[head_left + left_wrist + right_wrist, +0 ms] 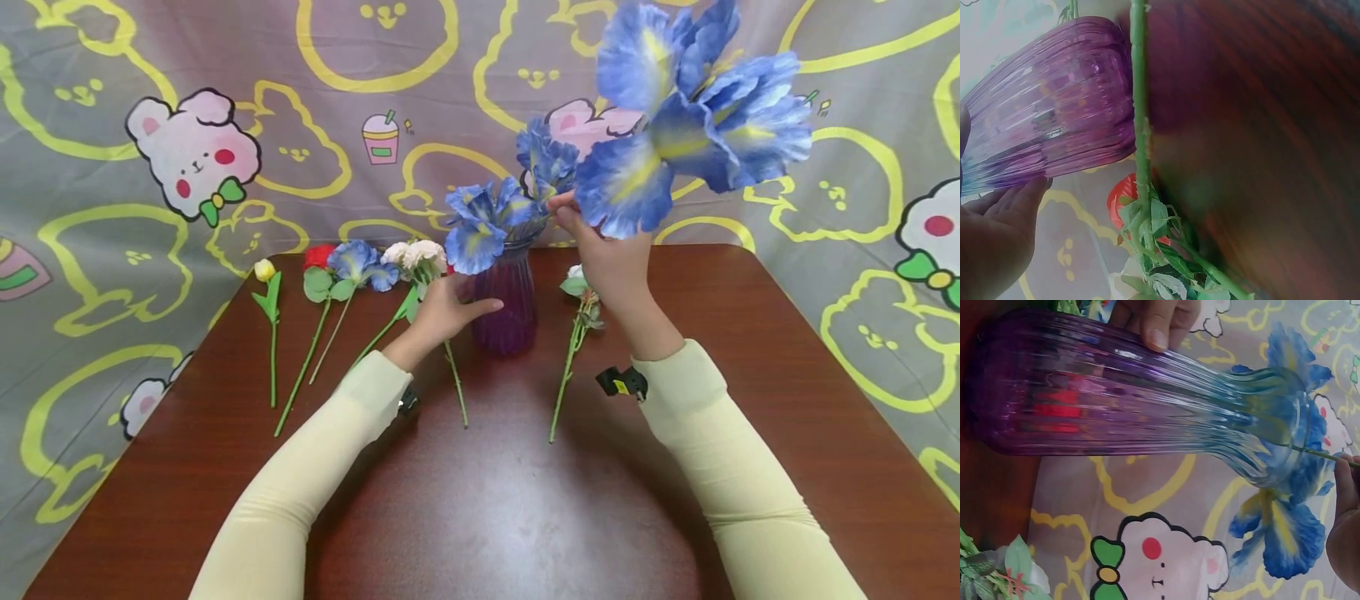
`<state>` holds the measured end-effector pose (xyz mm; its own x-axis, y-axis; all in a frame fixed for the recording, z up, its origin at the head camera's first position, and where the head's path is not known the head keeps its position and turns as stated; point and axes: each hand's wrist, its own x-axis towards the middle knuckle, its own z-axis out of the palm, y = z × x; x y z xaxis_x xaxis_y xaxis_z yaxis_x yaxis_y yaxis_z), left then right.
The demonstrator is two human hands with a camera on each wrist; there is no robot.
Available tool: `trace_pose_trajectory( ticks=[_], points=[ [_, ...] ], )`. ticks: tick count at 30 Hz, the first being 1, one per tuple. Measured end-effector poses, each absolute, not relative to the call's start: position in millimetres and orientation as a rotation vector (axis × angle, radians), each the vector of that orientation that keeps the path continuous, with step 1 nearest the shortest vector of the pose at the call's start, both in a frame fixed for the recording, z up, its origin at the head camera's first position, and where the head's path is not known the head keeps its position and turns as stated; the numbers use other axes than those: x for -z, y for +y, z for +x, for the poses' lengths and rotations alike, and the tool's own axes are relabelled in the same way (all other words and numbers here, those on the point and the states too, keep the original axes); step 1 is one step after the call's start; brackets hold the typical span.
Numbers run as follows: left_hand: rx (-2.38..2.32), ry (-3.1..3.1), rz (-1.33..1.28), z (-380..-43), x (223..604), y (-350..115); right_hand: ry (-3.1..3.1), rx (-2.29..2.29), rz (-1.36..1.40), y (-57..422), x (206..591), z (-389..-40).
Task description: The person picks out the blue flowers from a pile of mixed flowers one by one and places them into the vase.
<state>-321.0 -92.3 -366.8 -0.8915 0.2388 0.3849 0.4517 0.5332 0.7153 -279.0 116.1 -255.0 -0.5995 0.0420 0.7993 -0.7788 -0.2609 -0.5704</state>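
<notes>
A ribbed glass vase (506, 300), purple with a blue-green neck, stands upright on the table. My left hand (446, 312) holds its side, thumb in front and fingers reaching round the far side (1007, 228). Above the rim, my right hand (615, 258) pinches the thin stem of a large blue iris (690, 117); the stem's end is at the vase mouth (1300, 425) in the right wrist view. Two blue iris blooms (480, 221) stick out at the vase's top. The right fingertips are partly cut off in the right wrist view.
Left of the vase lie a yellow tulip (264, 270), a red flower (318, 257), a blue iris (356, 262) and white flowers (416, 257). A white-flowered stem (570, 354) lies to the right. A patterned cloth (442, 108) hangs behind the brown table (510, 500).
</notes>
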Motion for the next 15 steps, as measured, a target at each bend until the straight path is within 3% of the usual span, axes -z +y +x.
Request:
trace_pose_trajectory(
  ticks=[7,15],
  points=[
    [1.291,-2.539,-0.59,-320.5,366.6,-91.9,-1.475,-2.041,0.822,111.5,259.9,-279.5],
    [1.257,-2.539,-0.607,-321.2,367.5,-92.7,-1.597,-1.816,0.81,110.6,264.1,-281.3]
  ],
)
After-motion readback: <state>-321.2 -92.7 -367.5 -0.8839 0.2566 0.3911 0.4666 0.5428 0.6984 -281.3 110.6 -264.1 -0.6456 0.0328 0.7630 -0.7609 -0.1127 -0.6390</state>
